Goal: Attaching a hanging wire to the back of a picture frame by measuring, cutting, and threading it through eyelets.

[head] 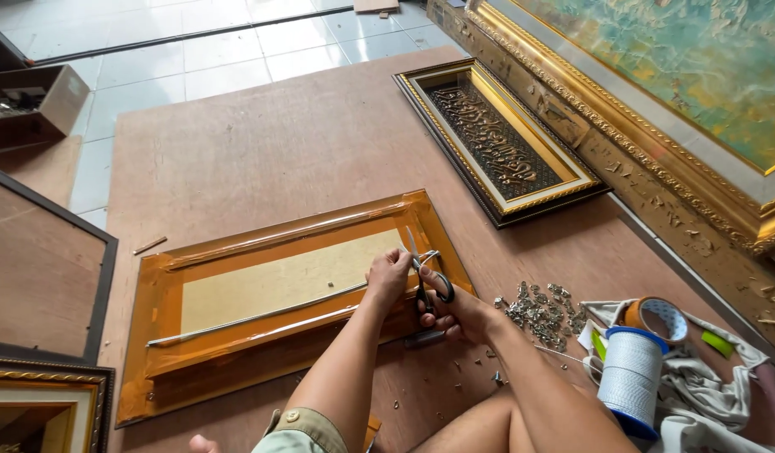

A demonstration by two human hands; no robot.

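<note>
The rectangular picture frame back sealed in glossy orange-brown tape [278,294] is showing a pale tan centre. The black-handled steel scissors [427,281] are glinting silver. Far right, a black-and-gold frame with dark ornamental relief [496,138] is gleaming; near right, a white thread spool with blue ends [629,377] is standing.

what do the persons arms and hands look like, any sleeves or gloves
Both arms are bare from the elbow down, with no gloves, watch or rings visible on the left hand or the right hand. The only clothing in view is an olive-green garment edge with a round button at the bottom of the picture.
</note>
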